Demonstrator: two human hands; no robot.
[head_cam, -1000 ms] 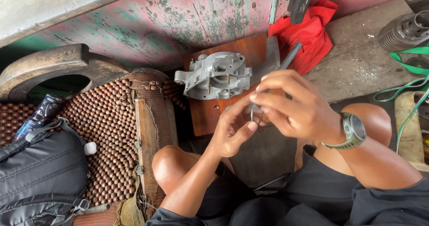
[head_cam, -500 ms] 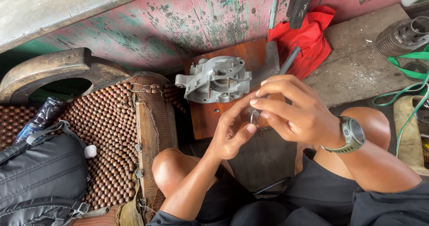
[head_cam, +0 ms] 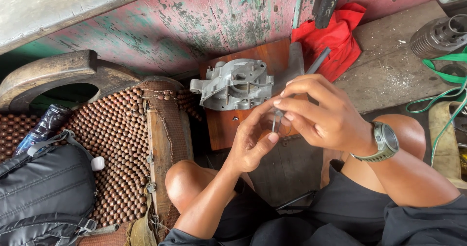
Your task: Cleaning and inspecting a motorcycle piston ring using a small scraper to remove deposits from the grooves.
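At centre frame my left hand (head_cam: 250,146) and right hand (head_cam: 321,114) pinch a small thin grey metal clip (head_cam: 277,121) between their fingertips, just below the grey cast-aluminium engine casing (head_cam: 233,84) lying on the reddish wooden board (head_cam: 272,61). The clip's long axis runs nearly up-down in the frame, its ends half hidden. I judge a light, steady pinch best, so it cannot spring away.

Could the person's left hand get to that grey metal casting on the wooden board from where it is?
Probably yes: the left hand is just below the grey metal casting, nothing lying between them, though its fingers are busy on a small metal part.
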